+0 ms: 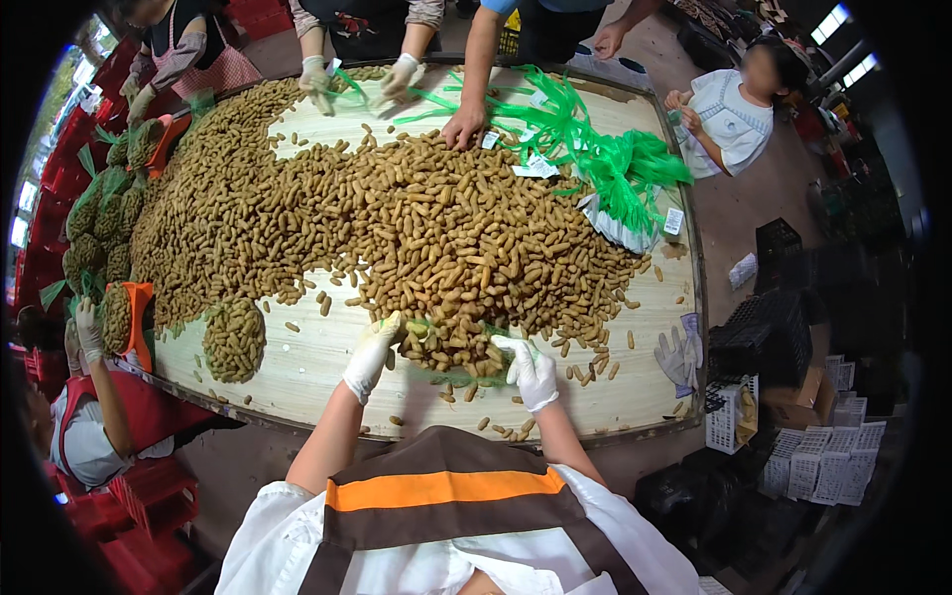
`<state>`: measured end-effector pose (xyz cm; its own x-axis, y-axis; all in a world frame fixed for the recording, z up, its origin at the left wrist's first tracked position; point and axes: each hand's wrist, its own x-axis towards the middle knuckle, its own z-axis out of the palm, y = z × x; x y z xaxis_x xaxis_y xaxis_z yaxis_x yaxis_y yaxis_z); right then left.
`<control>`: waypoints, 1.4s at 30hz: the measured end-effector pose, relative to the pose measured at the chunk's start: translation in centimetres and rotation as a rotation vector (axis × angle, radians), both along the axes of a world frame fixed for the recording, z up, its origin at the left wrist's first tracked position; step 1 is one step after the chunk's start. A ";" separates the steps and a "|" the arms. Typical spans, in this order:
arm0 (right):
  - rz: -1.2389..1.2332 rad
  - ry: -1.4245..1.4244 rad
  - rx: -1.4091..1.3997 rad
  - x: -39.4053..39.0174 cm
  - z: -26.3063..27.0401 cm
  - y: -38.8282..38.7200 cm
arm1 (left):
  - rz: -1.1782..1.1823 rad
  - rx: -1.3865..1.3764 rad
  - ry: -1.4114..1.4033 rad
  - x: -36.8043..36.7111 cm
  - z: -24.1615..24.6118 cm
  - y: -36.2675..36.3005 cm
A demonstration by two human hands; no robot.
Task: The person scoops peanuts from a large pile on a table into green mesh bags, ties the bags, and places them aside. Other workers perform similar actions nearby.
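Note:
Both of my hands wear white gloves at the near side of a heap of unshelled peanuts (461, 238). My left hand (373, 357) grips the left side of a green mesh bag (491, 381). On its right side, my right hand (532, 372) pinches the mesh between thumb and fingers. Peanuts lie in the bag's spread mouth, against the edge of the heap. How full the bag is cannot be told. A filled mesh bag of peanuts (234, 340) lies to the left of my left hand.
Green empty mesh bags (625, 175) with white tags lie at the far right. Grey gloves (679, 353) rest at the table's right edge (699, 297). Filled bags (93, 223) and orange scoops (139, 320) line the left end. Several people stand around; a bare hand (467, 123) touches the heap.

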<state>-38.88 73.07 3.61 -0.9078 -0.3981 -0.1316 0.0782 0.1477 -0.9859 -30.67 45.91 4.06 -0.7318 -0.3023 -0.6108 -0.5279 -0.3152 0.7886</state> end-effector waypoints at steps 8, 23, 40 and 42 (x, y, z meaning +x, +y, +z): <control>-0.339 -0.051 0.021 6.9 5.1 -0.6 | 0.335 -0.590 0.331 4.7 4.0 1.9; -0.645 -1.347 -0.717 16.3 -6.2 6.3 | 0.664 0.871 -0.373 16.5 -9.6 0.2; -0.684 -0.780 -0.250 -7.7 -13.5 -3.8 | 0.537 0.749 -0.080 -9.6 -10.0 -3.5; -0.607 -0.672 -0.233 -8.8 -12.5 -5.2 | 0.317 0.717 -0.128 -10.8 -8.6 -4.3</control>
<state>-47.72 67.86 -8.90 -0.7316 0.0368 -0.6807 0.6414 -0.3010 -0.7057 -41.42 41.63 -4.57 -0.5874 0.0142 -0.8092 -0.4008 -0.8737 0.2756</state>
